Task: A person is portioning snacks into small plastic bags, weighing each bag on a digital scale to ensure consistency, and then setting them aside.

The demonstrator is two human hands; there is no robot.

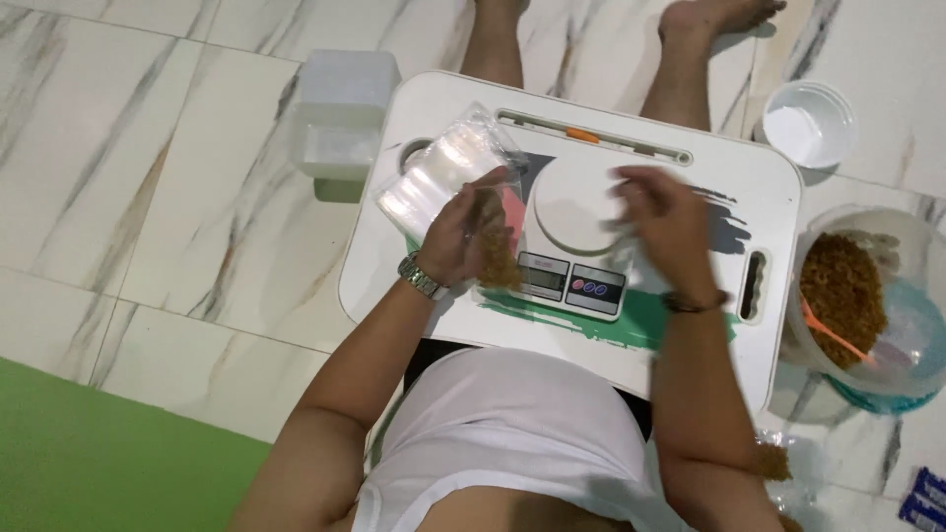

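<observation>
Nearest the lens, at the bottom centre of the frame, is the person's white-shirted torso, with both bare forearms running up to a white plastic lap table (434, 108) set on the marble floor. At centre left, the left hand (465, 236), with a metal watch at the wrist, is closed around one small clear plastic bag partly filled with brown crumbly snack (500, 258), held upright, probably so the contents settle at the bottom. Just above it lies one stack of empty clear plastic bags (439, 172), close at hand. Centre right, the right hand (662, 215) hovers blurred over the round white platform of one digital kitchen scale (572, 212); whether it grasps anything I cannot tell. At right sits one clear tub of the same brown snack (843, 286) holding an orange spoon, within arm's reach; one white bowl (810, 123) stands at upper right.
</observation>
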